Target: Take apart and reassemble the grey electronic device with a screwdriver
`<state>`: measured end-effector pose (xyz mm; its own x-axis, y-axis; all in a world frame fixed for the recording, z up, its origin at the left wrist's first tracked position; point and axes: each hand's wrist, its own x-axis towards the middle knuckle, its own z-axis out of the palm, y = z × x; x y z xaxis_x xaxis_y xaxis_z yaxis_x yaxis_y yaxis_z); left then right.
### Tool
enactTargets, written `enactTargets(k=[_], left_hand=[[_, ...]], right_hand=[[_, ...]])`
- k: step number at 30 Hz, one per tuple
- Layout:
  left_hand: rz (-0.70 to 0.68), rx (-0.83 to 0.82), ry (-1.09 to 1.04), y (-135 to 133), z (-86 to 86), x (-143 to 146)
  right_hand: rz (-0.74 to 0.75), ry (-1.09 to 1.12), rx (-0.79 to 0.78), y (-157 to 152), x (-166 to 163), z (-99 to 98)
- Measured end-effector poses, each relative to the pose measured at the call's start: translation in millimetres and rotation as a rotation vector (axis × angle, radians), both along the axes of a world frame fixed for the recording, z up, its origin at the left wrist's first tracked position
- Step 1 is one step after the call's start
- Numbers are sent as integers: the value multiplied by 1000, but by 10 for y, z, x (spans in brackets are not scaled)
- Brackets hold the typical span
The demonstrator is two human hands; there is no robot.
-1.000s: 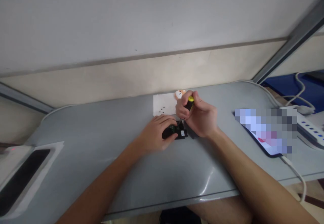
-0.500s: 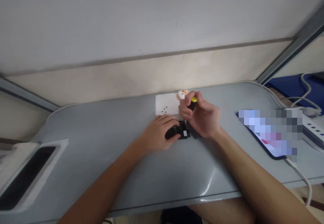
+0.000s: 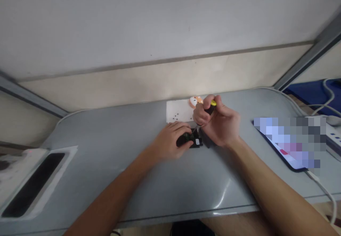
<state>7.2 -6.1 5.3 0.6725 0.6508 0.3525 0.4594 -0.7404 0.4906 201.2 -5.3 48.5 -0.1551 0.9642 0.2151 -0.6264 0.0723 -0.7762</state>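
On the grey desk lies a small black electronic device (image 3: 197, 142) with a white label and a bit of green circuit board showing. My left hand (image 3: 174, 140) grips its left end between thumb and fingers, hiding part of it. Above its right side, my right hand (image 3: 220, 122) is wrapped round a screwdriver (image 3: 212, 107) with a black handle and yellow end cap. The screwdriver leans, its shaft pointing down and left onto the device; the exact spot its tip touches is too small to make out.
Behind the hands, several tiny dark screws (image 3: 176, 116) lie on a white paper (image 3: 173, 107) beside an orange and white animal-face item (image 3: 195, 101). A lit phone (image 3: 287, 143) with a cable is at right, near a power strip (image 3: 334, 133). Another dark phone (image 3: 33, 184) lies at left.
The screwdriver has tilted further, its handle end swinging to the right with my right hand. My left hand keeps its grip on the device. The whole view has shifted slightly.
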Motion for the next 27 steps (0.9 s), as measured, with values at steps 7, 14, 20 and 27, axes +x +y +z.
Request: enactTargets(k=[7, 14, 20, 27], left_hand=[[143, -96, -71, 38, 9, -39], [332, -44, 141, 505, 148, 97], [167, -15, 423, 884, 208, 249], [170, 43, 252, 360, 186, 74]], right_hand=[[-93, 107, 17, 53, 159, 114], [-452, 11, 122, 260, 550, 71], [-530, -223, 283, 304, 490, -82], [-355, -911, 473, 164, 463, -14]])
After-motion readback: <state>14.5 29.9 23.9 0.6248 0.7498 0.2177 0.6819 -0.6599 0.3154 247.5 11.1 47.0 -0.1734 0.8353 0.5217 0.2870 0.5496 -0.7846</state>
